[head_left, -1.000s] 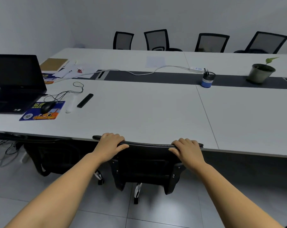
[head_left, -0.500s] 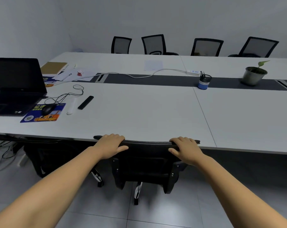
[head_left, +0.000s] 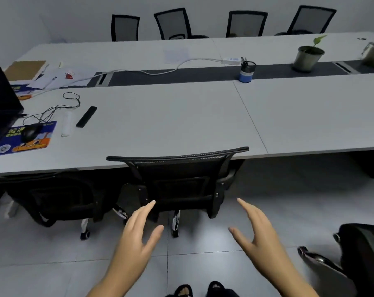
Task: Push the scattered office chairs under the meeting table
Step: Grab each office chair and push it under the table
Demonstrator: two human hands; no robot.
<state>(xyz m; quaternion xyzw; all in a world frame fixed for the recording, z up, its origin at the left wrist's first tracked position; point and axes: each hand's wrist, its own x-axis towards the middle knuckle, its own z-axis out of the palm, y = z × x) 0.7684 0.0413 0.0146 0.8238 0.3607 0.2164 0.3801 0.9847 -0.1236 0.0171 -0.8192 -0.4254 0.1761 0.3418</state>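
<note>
A black mesh office chair (head_left: 177, 168) stands straight ahead with its seat tucked under the white meeting table (head_left: 181, 125) and its backrest top against the table edge. My left hand (head_left: 138, 232) and my right hand (head_left: 256, 234) hover open over the floor, well back from the chair and touching nothing. To the left, a second black chair (head_left: 59, 196) sits under the table. Part of another black chair (head_left: 362, 254) shows at the lower right, out on the tiled floor. Several chairs (head_left: 173, 23) line the table's far side.
On the table lie a laptop (head_left: 1, 99), a mouse (head_left: 29, 131) on a blue pad, a black remote (head_left: 86, 116), papers, a power strip, a pen cup (head_left: 247, 71) and potted plants (head_left: 308, 56). Grey floor tiles (head_left: 53, 264) spread around my feet.
Both hands have let go of the chair's backrest top and drawn back and down, fingers spread. My view has pulled away from the table and tilted down, bringing a chair into sight at the lower right.
</note>
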